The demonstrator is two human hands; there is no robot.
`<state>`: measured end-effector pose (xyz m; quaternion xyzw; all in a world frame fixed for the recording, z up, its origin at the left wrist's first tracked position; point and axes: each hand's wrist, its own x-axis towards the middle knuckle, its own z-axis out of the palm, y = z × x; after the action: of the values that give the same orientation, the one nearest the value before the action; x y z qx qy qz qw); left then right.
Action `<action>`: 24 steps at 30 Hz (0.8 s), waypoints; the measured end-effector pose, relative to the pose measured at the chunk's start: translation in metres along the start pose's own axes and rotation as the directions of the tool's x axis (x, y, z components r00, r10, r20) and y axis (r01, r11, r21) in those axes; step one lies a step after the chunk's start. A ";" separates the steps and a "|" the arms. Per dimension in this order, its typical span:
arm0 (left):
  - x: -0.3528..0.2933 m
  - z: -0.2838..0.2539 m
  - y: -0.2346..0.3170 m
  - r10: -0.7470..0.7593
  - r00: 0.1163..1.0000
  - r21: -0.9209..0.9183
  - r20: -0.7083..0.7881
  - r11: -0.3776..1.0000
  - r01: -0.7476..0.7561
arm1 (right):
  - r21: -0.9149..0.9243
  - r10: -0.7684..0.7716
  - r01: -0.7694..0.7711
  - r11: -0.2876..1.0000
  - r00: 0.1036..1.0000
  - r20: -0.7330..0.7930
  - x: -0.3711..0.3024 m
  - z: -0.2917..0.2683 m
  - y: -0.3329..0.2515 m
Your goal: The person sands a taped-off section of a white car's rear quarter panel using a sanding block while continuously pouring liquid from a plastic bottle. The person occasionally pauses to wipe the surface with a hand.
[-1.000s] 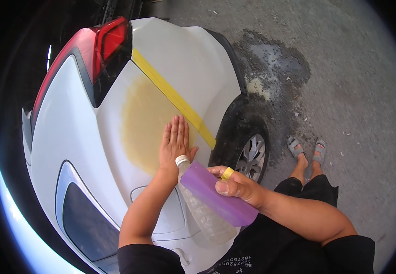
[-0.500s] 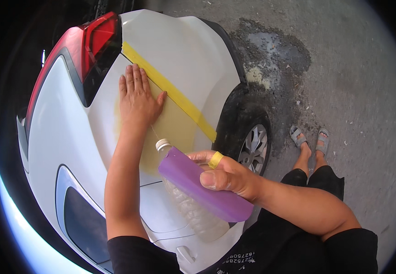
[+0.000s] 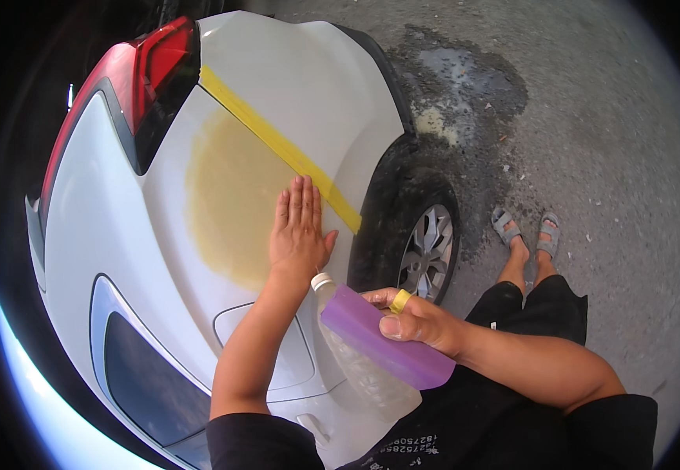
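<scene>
My left hand lies flat, fingers together and stretched out, on the white car's rear side panel. It rests at the near right edge of a tan, smooth-looking patch, beside a strip of yellow tape. In my right hand are a clear plastic bottle and a purple sheet that looks like sandpaper, curved over the bottle's side. The bottle's white cap points toward my left wrist. Yellow tape is wrapped round one right finger.
A rear wheel in its dark arch stands right of the panel. Farther left are the red tail light and a side window. Below my left forearm is a fuel flap. A wet patch marks the grey ground.
My left hand has slid across the panel, rightward and nearer to me, uncovering the tan patch. My right hand has shifted right and slightly nearer with the bottle and purple sheet.
</scene>
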<state>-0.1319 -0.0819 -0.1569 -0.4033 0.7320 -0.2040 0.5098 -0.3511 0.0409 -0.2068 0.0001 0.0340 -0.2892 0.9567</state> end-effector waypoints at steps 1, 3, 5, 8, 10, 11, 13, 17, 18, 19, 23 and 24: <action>-0.005 0.004 0.002 0.020 1.000 -0.004 -0.016 1.000 -0.020 | -0.002 0.002 -0.002 1.000 1.000 -0.001 -0.002 0.000 0.001; -0.017 0.009 0.007 0.073 0.997 0.001 -0.010 0.997 -0.073 | -0.007 0.006 -0.006 1.000 1.000 -0.002 -0.005 0.000 0.001; -0.032 0.011 0.015 0.142 0.989 0.019 0.030 0.990 -0.142 | 0.009 -0.004 0.004 1.000 1.000 0.006 -0.007 -0.001 0.002; -0.054 0.014 0.018 0.205 0.978 0.051 0.025 0.977 -0.206 | 0.024 -0.017 0.016 1.000 1.000 0.017 -0.007 0.000 0.001; -0.059 0.016 0.012 0.224 0.975 -0.004 -0.011 0.975 -0.224 | 0.018 -0.022 0.021 1.000 0.999 0.026 -0.007 0.002 -0.002; -0.058 0.018 0.004 0.222 0.974 -0.052 -0.043 0.973 -0.224 | 0.009 -0.023 0.023 1.000 0.999 0.032 -0.006 0.005 -0.004; -0.045 0.014 -0.019 0.105 0.987 -0.140 -0.121 0.983 -0.122 | 0.012 -0.032 0.031 0.999 0.998 0.047 -0.004 0.011 -0.008; 0.017 -0.021 -0.073 -0.224 0.951 -0.053 -0.212 0.975 0.218 | 0.055 -0.032 0.028 0.998 0.995 0.091 -0.002 0.021 -0.013; 0.028 -0.027 -0.076 -0.266 0.942 -0.018 -0.203 0.963 0.268 | 0.064 -0.032 0.025 0.998 0.994 0.101 -0.003 0.023 -0.015; 0.033 -0.029 -0.075 -0.307 0.932 0.017 -0.195 0.949 0.316 | 0.068 -0.031 0.024 0.997 0.994 0.100 -0.004 0.023 -0.015; 0.020 -0.020 -0.039 -0.152 0.984 0.023 -0.089 0.988 0.154 | 0.075 -0.024 0.017 0.997 0.996 0.089 -0.007 0.016 -0.008; 0.011 -0.012 -0.027 -0.100 0.993 0.014 -0.064 0.995 0.101 | 0.077 -0.020 0.013 0.997 0.996 0.086 -0.007 0.012 -0.004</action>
<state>-0.1340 -0.1079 -0.1395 -0.4286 0.7246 -0.2485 0.4791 -0.3582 0.0417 -0.1939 0.0241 -0.0185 -0.2978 0.9541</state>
